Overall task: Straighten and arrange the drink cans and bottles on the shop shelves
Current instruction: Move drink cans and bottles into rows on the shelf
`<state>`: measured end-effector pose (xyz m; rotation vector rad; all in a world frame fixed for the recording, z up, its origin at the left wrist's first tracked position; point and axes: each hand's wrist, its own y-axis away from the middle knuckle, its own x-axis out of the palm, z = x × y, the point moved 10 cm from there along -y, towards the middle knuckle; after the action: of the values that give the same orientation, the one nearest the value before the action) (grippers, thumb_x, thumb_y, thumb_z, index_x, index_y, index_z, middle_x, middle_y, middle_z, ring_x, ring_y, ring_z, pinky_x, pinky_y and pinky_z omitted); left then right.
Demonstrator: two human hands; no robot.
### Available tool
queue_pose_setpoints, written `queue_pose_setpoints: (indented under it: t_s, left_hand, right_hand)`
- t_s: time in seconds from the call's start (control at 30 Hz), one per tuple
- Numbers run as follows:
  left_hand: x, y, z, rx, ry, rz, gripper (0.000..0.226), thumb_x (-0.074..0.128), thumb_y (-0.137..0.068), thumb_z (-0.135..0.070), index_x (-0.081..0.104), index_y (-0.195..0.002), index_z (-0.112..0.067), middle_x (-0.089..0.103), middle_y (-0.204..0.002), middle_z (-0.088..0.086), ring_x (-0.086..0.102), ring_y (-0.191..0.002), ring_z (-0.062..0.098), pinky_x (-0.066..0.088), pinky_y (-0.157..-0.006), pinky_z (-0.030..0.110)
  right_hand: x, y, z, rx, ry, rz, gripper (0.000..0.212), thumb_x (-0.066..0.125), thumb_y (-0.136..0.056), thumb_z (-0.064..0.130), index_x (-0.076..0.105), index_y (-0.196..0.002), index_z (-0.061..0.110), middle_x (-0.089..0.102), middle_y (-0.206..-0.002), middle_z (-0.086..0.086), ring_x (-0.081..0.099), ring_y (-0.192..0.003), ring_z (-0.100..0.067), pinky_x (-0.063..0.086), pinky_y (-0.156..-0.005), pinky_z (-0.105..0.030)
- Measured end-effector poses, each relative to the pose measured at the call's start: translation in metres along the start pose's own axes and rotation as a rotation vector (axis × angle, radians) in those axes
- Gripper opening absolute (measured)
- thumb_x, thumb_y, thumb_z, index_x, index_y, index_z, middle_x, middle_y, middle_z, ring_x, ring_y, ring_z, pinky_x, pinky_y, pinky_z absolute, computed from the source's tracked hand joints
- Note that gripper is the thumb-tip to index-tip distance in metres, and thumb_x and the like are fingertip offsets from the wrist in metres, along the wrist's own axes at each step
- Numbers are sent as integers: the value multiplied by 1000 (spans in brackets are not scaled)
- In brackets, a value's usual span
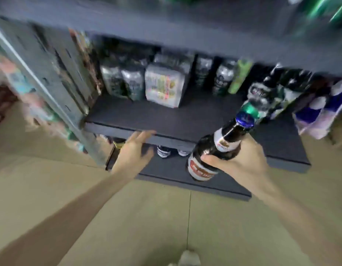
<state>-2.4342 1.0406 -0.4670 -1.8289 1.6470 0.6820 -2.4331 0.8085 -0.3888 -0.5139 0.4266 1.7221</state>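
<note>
One right hand (241, 160) grips a bottle (214, 150) (tilted, seemingly).

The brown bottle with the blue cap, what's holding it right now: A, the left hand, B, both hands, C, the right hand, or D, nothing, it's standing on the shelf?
C: the right hand wraps its fingers round the brown bottle, while the left hand reaches open toward the shelf edge.

Labels on bottle (214, 152) and cans (223, 77) — blurred, nothing legible.
</note>
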Motion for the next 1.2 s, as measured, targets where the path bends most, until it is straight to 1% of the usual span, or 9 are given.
queue_pose_setpoints:
  t_s: [0.1, 0.2, 0.3, 0.47, 0.57, 0.67, 0.83, 1.0, 1.2]
  left_hand:
    - [42, -7, 15, 181, -39, -129, 33, 50, -84, 0, 61, -114, -8, 57, -110, 7, 52, -101, 21, 34, -86, 14]
    - [99, 5, 47, 339, -70, -152, 32, 41, -84, -12, 64, -106, -7, 55, -104, 8, 48, -94, 22, 33, -87, 16]
    - [138, -4, 98, 199, -9, -211, 32, 49, -86, -9, 62, -115, -13, 50, -111, 5, 45, -99, 22, 27, -87, 9]
    - [190, -31, 142, -10, -32, -102, 56, 56, -84, -2, 45, -136, -20, 36, -136, 14, 36, -121, 35, 31, -101, 30]
    - [204, -30, 153, -58, -19, 1, 66, 53, -86, -3, 30, -145, -24, 26, -147, 11, 43, -115, 43, 37, -95, 34]
    - [210, -32, 159, -53, -5, 21, 69, 51, -87, -3, 24, -146, -26, 20, -152, 5, 46, -116, 41, 34, -88, 24]
    - [220, -41, 169, -68, 5, 27, 70, 53, -87, -5, 23, -146, -27, 15, -155, 4, 33, -134, 27, 35, -95, 29]
    - [217, -46, 172, -43, -37, 34, 69, 54, -85, -4, 26, -145, -26, 19, -154, 5, 30, -136, 29, 34, -104, 38]
    - [219, -46, 176, -20, -18, 33, 72, 53, -83, -2, 26, -145, -27, 19, -154, 4, 33, -133, 31, 37, -103, 42]
  right_hand:
    - [37, -7, -61, -39, 46, -25, 51, 85, -58, 25, 59, -102, 22, 65, -83, 20, 60, -82, 11, 43, -70, -4]
    - [73, -3, -102, -125, 169, -31, 58, 84, -56, 31, 59, -107, 21, 60, -87, 28, 56, -85, 12, 41, -73, -1]
    - [108, -6, -152, -169, 185, -41, 61, 85, -58, 29, 57, -110, 15, 58, -89, 28, 55, -92, 0, 39, -78, -4]
    - [148, -40, -235, -32, 140, -107, 57, 85, -62, 23, 53, -109, 15, 54, -81, 25, 60, -91, -11, 46, -82, -24]
    - [157, -61, -261, 62, 77, -157, 59, 86, -62, 23, 52, -109, 15, 56, -86, 18, 60, -95, -13, 46, -85, -25]
    - [167, -77, -269, 79, 46, -186, 59, 85, -62, 25, 52, -109, 15, 59, -97, 10, 59, -99, -14, 47, -89, -29]
    - [183, -106, -258, 30, 121, -202, 69, 83, -65, 29, 49, -121, 10, 43, -125, -6, 53, -111, -26, 43, -98, -41]
    - [195, -117, -252, 51, 161, -213, 72, 82, -67, 35, 45, -123, 8, 38, -130, -7, 54, -110, -30, 44, -96, -45]
    - [200, -118, -251, 58, 226, -264, 74, 79, -70, 40, 43, -125, 6, 34, -135, -9, 55, -108, -33, 44, -90, -43]
